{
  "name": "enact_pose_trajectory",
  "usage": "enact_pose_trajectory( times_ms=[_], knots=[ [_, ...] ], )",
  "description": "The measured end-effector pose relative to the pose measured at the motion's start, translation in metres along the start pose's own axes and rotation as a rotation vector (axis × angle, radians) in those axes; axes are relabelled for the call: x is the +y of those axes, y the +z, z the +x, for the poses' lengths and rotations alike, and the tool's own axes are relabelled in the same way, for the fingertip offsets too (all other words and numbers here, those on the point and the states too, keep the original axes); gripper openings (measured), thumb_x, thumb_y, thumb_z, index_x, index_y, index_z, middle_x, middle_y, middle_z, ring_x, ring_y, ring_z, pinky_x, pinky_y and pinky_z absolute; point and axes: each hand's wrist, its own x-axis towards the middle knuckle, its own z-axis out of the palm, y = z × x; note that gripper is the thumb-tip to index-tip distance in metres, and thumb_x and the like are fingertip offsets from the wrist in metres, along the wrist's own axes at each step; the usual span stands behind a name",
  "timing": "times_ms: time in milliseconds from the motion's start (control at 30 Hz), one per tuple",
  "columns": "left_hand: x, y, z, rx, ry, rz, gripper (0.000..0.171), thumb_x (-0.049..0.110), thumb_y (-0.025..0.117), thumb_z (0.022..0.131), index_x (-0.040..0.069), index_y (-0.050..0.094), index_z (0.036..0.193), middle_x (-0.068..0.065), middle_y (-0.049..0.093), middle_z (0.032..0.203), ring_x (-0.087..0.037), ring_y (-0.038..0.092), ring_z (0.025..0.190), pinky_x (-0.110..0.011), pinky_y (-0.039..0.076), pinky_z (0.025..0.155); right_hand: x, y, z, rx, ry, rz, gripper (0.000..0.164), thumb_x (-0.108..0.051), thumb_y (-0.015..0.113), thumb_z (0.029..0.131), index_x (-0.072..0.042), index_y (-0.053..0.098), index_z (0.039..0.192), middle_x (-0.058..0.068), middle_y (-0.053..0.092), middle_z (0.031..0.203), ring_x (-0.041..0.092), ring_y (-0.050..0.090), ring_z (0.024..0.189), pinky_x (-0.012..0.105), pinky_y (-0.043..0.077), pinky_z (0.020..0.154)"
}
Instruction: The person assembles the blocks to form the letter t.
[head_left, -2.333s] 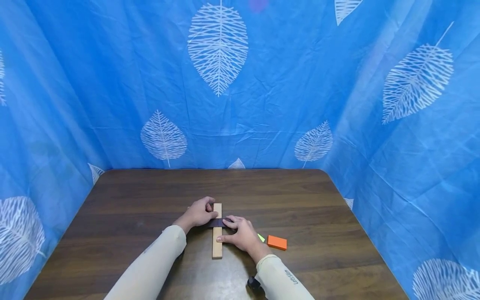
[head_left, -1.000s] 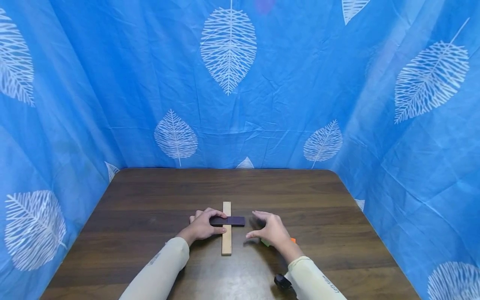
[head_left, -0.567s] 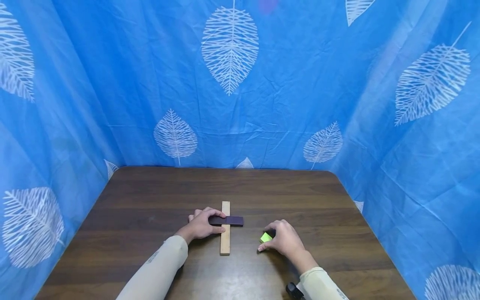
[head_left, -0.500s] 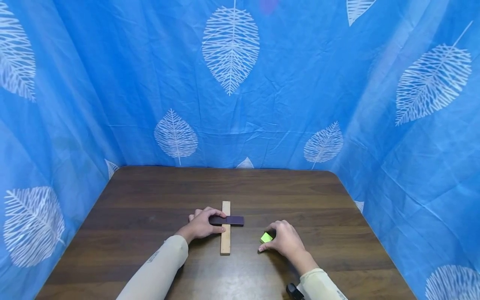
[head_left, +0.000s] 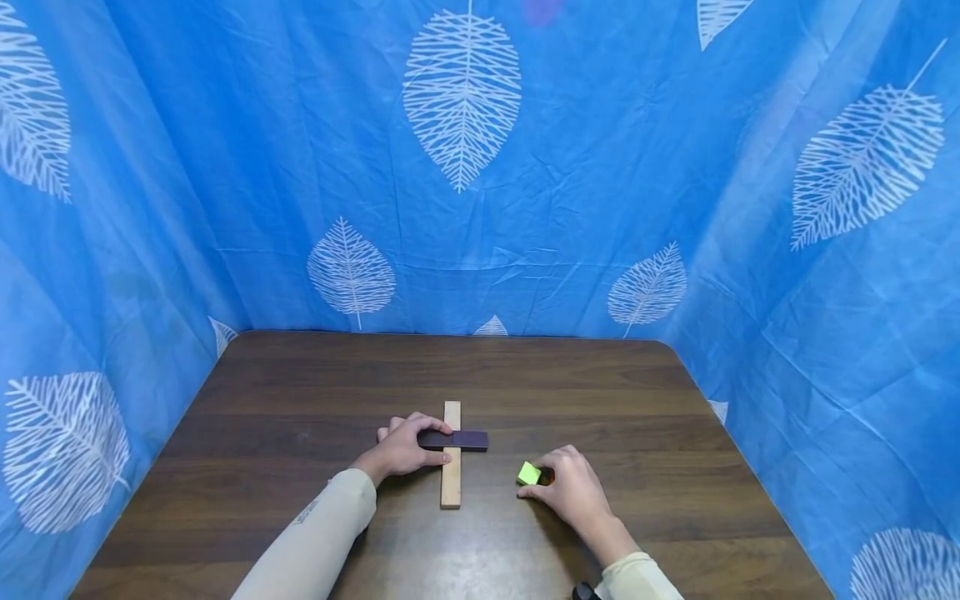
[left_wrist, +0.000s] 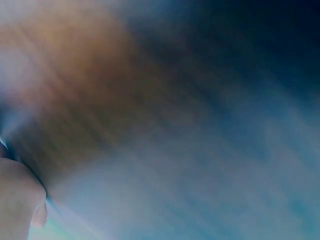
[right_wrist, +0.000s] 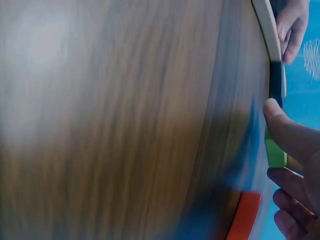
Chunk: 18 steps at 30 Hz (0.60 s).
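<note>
A pale wooden strip lies lengthwise on the table, pointing away from me. Across it lies a dark purple bar of two blocks end to end, the right block in plain sight. My left hand grips the left block, index finger on its far side and thumb on the near side by the strip; that block is partly covered. To the right, my right hand pinches a lime-green block between thumb and fingers. The right wrist view shows the green block between thumb and index finger.
An orange block lies on the table by the right hand, mostly hidden by it in the head view. The brown wood-grain table is surrounded by a blue curtain with white leaves. The left wrist view is blurred.
My right hand left the dark bar, moved right and down to the green block, and has shifted that block slightly left. My left hand moved onto the bar's left part and has since stayed there.
</note>
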Motion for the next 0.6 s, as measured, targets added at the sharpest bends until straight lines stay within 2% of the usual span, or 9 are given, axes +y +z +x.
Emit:
enact_pose_trajectory(
  times_ms=[133,300,400,600],
  knots=[
    [0.002,0.001,0.000,-0.003,-0.004,0.001,0.032,0.039,0.087,0.079,0.039,0.070,0.106,0.002,0.056,0.128,-0.032,0.037,0.116,-0.053,0.023,0.090,-0.013,0.001,-0.005,0.041,-0.024,0.006,0.039,-0.037,0.093,0.065,-0.013,0.080,0.094,-0.005,0.074,0.088,0.014,0.060,0.087,0.038,0.052,0.077],
    [0.003,0.001,-0.001,-0.003,-0.001,0.011,0.032,0.039,0.086,0.080,0.038,0.071,0.108,0.001,0.056,0.130,-0.033,0.037,0.116,-0.053,0.023,0.091,-0.036,0.011,-0.016,0.059,-0.053,0.035,0.034,-0.041,0.093,0.067,-0.016,0.075,0.082,-0.012,0.066,0.077,0.007,0.053,0.074,0.028,0.048,0.065],
    [0.004,0.000,-0.001,0.004,-0.007,0.017,0.032,0.038,0.086,0.080,0.037,0.071,0.107,0.000,0.056,0.131,-0.033,0.037,0.116,-0.054,0.023,0.091,-0.055,0.020,-0.024,0.025,-0.058,0.090,0.036,-0.044,0.093,0.067,-0.018,0.070,0.078,-0.016,0.059,0.073,0.003,0.048,0.071,0.025,0.043,0.061],
    [0.005,0.000,-0.002,0.007,-0.012,0.025,0.032,0.038,0.086,0.080,0.037,0.071,0.108,-0.002,0.056,0.133,-0.034,0.037,0.117,-0.054,0.022,0.092,-0.084,0.037,-0.034,-0.047,-0.056,0.188,0.038,-0.047,0.092,0.067,-0.020,0.068,0.075,-0.020,0.054,0.072,0.000,0.046,0.071,0.022,0.043,0.062]
  ],
)
